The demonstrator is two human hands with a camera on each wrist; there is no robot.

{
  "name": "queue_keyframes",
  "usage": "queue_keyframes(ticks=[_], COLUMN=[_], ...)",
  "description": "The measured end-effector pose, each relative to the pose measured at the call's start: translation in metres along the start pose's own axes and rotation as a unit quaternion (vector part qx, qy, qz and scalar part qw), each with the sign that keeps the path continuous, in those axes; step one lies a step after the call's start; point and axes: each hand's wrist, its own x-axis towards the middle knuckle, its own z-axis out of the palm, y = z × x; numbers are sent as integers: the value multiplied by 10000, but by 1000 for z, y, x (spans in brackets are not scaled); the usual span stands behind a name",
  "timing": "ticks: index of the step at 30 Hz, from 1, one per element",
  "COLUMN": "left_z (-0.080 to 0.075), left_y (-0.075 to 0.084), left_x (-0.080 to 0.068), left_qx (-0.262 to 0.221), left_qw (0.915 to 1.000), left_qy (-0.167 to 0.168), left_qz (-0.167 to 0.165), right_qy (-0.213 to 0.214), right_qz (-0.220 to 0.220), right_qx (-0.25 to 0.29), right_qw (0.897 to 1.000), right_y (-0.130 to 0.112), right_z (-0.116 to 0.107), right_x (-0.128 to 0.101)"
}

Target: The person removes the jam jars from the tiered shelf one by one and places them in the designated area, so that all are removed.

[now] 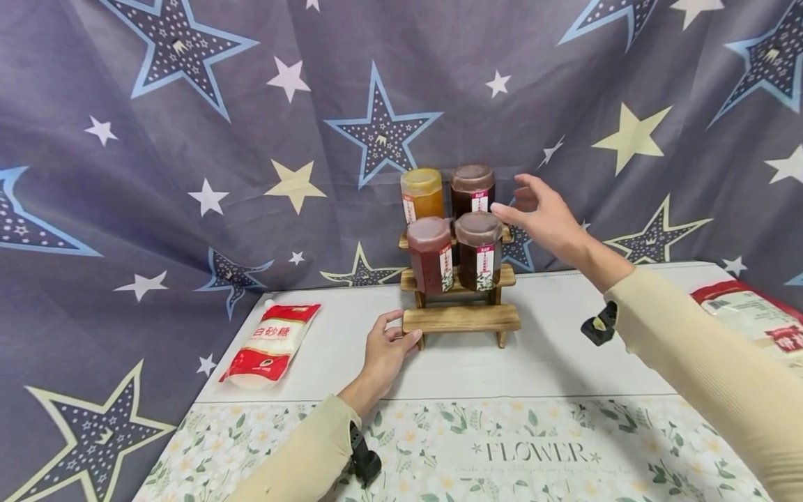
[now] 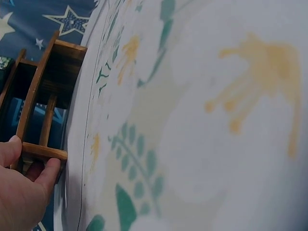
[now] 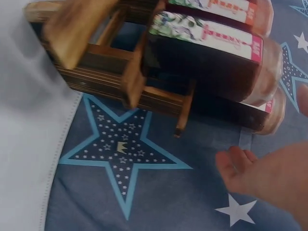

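A stepped wooden stand (image 1: 461,318) holds jars on its upper two tiers; its lowest step bears nothing. On the middle tier are a red jar (image 1: 429,258) and a dark brown jar (image 1: 477,258). Behind them, on the top tier, sit a yellow-orange jar (image 1: 422,189) and another dark jar (image 1: 473,183). My left hand (image 1: 385,352) grips the left end of the lowest step, thumb and fingers about the wood in the left wrist view. My right hand (image 1: 546,216) is raised to the right of the dark jars, fingers parted, holding nothing; the right wrist view shows a gap.
On the left of the table lies a red and white sugar bag (image 1: 271,345). A second red and white bag (image 1: 753,317) lies at the right edge. The star-patterned curtain (image 1: 251,174) hangs close behind the stand. A floral cloth (image 1: 439,446) covers the table's front.
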Motion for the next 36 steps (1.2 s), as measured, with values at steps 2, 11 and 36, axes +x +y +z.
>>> queue_keyframes(ticks=[2,11,36], left_z=[0,1,0], left_y=[0,-1,1], left_x=[0,-1,1], left_qx=[-8,21,49], left_qw=[10000,10000,9999], left_qy=[4,-21,15], left_qz=[-16,-24,-114], right_qy=[-21,-239,115], right_qz=[3,91,-71], right_qx=[89,471,714], right_qw=[10000,9986,9974], right_y=[-5,-16,-13], right_z=[1,9,29], right_x=[8,35,60])
